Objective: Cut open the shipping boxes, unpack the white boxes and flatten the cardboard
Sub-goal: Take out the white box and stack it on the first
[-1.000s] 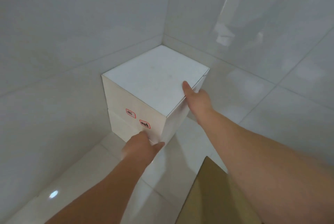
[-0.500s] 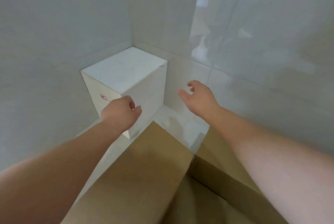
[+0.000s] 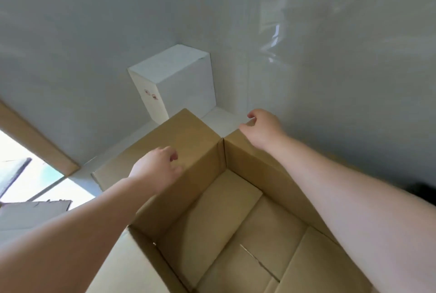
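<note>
The carton (image 3: 236, 229) stands open and emptied on the floor below us; the white boxes (image 3: 174, 82) are stacked in the corner, out of our way. Our left hand (image 3: 157, 170) and right hand (image 3: 264, 127) hang loosely curled and hold nothing, over its far flaps, probably to flatten it.

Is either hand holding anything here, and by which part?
Nothing is held: left hand and right hand hover loosely curled over the open cardboard box.
</note>
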Available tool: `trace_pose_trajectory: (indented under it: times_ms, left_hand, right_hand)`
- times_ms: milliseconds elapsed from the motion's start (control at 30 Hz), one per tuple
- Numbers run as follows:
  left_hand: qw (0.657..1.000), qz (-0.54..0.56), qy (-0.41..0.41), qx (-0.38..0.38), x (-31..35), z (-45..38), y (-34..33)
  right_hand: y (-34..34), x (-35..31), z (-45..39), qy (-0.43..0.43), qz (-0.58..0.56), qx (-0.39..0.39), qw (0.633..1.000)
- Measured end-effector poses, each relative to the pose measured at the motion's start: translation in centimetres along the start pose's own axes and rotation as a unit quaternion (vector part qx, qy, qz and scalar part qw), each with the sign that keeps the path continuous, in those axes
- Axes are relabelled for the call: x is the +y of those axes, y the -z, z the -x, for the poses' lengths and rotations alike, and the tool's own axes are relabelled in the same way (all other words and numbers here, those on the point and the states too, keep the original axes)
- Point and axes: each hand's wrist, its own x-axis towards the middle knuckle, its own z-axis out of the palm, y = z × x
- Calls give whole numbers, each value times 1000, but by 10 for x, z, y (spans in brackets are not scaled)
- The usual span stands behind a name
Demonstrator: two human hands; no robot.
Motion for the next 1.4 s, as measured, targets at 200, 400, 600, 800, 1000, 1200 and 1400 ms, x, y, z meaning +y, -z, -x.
trace_pose_trajectory:
  times_ms: [200, 400, 600, 800, 1000, 1200, 1400]
  left_hand:
    - [999, -36, -6, 18, 13, 28, 2]
    - [998, -69, -13, -4, 1, 38, -35]
    - [996, -42, -50, -54, -21, 49, -71]
    - [950, 57, -218, -217, 37, 99, -92]
    - [759, -58, -394, -515, 74, 171, -74]
    - [751, -182, -453, -444, 68, 206, -88]
    - [788, -220, -488, -304, 61, 216, -101]
  right_hand:
    - [14, 23, 56, 12, 19, 5, 1000]
    - [23, 82, 130, -145, 193, -23, 970]
    - [18, 130, 204, -262, 225, -64, 936]
    - [1, 135, 235, -238, 239, -73, 938]
    - [14, 153, 263, -286, 349, -82, 889]
    - [19, 170, 268, -350, 403, -94, 841]
    - [22, 181, 269, -421, 390, -61, 817]
